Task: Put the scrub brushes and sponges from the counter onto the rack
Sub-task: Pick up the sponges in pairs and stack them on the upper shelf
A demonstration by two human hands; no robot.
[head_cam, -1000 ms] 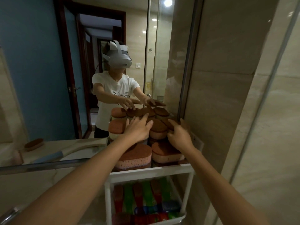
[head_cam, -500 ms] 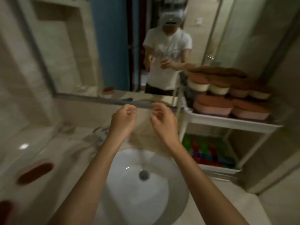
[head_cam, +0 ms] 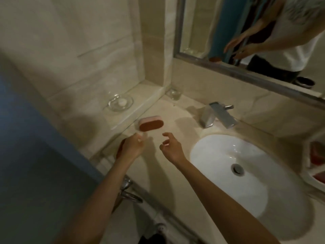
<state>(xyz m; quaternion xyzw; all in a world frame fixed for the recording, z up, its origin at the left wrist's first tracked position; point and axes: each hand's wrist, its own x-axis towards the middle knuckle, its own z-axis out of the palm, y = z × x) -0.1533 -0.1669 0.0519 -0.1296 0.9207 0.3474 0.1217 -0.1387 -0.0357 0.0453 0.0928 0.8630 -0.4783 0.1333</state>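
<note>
- Both hands empty: left hand (head_cam: 131, 147) loosely curled, right hand (head_cam: 171, 147) spread wide, at frame centre.
- Target sponge (head_cam: 150, 124) just above the hands, on the counter (head_cam: 175, 110), left of the tap (head_cam: 218, 117).
- Second reddish item under left wrist, mostly hidden; probably another sponge.
- Pinch along long sides; soft foam likely to compress.
- Rack (head_cam: 316, 166) at right edge of frame.

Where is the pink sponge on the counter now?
The sponge lies on the counter left of the faucet, just beyond the left hand, below the glass dish.
</note>
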